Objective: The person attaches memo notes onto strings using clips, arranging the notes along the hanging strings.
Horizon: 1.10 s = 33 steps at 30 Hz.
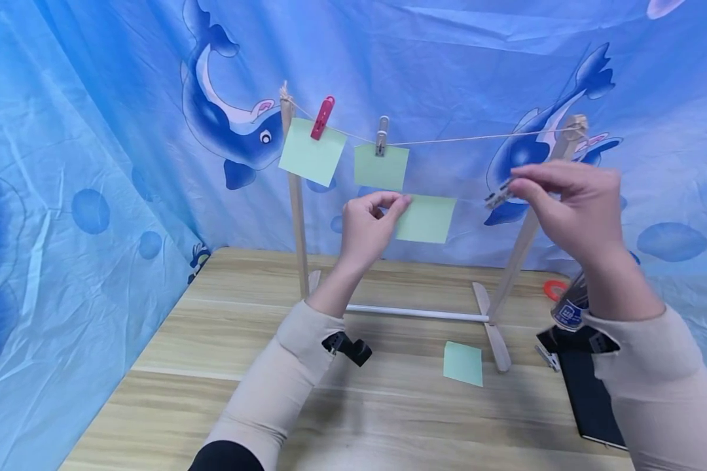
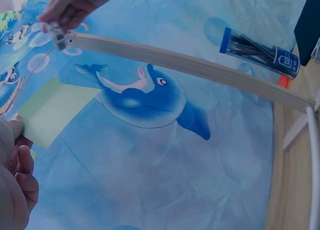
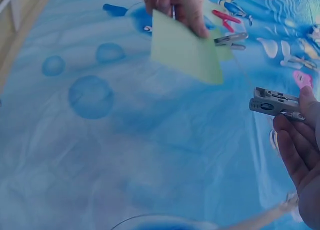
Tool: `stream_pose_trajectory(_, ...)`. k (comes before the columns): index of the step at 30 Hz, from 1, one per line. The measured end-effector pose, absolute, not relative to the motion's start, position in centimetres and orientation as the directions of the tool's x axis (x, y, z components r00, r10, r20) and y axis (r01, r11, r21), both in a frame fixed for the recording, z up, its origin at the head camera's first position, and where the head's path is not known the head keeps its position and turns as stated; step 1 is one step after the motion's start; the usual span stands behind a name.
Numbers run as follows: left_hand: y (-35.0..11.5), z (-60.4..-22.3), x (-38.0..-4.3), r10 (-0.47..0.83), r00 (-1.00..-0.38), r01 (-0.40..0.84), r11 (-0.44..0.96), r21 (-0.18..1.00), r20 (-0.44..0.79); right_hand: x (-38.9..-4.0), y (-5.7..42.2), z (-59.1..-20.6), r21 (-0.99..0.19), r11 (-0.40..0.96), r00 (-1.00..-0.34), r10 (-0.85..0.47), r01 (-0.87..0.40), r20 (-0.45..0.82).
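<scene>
Between thumb and fingers, my left hand (image 1: 370, 226) pinches a green paper square (image 1: 429, 219) by its upper left corner, a little below the string (image 1: 465, 139). My right hand (image 1: 577, 199) is off to the right near the wooden post, holding a grey clothespin (image 3: 272, 102) by its handle end. On the string, a red clothespin (image 1: 323, 118) holds one green sheet (image 1: 312, 152) at the left. Beside it a grey clothespin (image 1: 381, 136) holds a second green sheet (image 1: 380, 169).
The string runs between two wooden posts (image 1: 297, 222) joined by a white bar (image 1: 418, 313). Another green square (image 1: 463, 364) lies on the table (image 1: 212, 340). At the right are a pen holder (image 1: 570, 307), an orange tape ring (image 1: 555, 289), a loose clothespin (image 1: 546, 358) and a black notebook (image 1: 592, 399).
</scene>
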State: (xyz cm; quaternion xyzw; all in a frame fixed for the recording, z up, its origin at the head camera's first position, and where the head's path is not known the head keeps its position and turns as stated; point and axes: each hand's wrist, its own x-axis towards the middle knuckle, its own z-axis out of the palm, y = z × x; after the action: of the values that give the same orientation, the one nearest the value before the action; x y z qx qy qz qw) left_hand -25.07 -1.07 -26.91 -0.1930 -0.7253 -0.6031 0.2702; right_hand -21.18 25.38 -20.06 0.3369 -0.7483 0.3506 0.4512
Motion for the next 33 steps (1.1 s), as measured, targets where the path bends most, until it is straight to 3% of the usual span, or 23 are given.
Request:
stream_pose_trajectory(6, -0.6, -25.8, -25.8, -0.066, -0.769, 0.61, 0.222, 0.76, 0.636, -22.2, 23.0, -16.5, -0.126, 0.508, -0.267, -0.214, -0.852, 0.94)
stream_pose_trajectory(11, -0.1, -25.0, -26.1, -0.087, -0.757, 0.618, 0.225, 0.753, 0.647, -23.1, 21.8, -13.8, 0.008, 0.502, -0.171, -0.309, -0.865, 0.936)
stream_pose_trajectory(14, 0.2, -24.6, -26.3, -0.093, -0.756, 0.62, 0.216, 0.754, 0.648, -23.6, 21.3, -12.3, 0.078, 0.536, -0.16, -0.383, -0.841, 0.91)
stream_pose_trajectory(16, 0.3, -24.5, -26.4, -0.09, -0.756, 0.621, 0.214, 0.754, 0.648, -24.0, 21.0, -11.5, 0.081, 0.565, -0.196, -0.412, -0.821, 0.89)
stream_pose_trajectory(22, 0.5, -24.2, -26.7, -0.098, -0.762, 0.613, 0.213, 0.761, 0.64, -25.1, 20.1, -10.6, -0.077, 0.646, -0.412, -0.386, -0.759, 0.825)
stream_pose_trajectory(29, 0.6, -24.2, -27.0, -0.098, -0.775, 0.599, 0.2, 0.775, 0.624, -26.4, 19.8, -10.8, -0.152, 0.657, -0.507, -0.393, -0.738, 0.767)
stream_pose_trajectory(33, 0.7, -24.1, -27.2, -0.098, -0.781, 0.593, 0.193, 0.781, 0.617, -26.8, 19.9, -11.0, -0.172, 0.653, -0.529, -0.402, -0.738, 0.747)
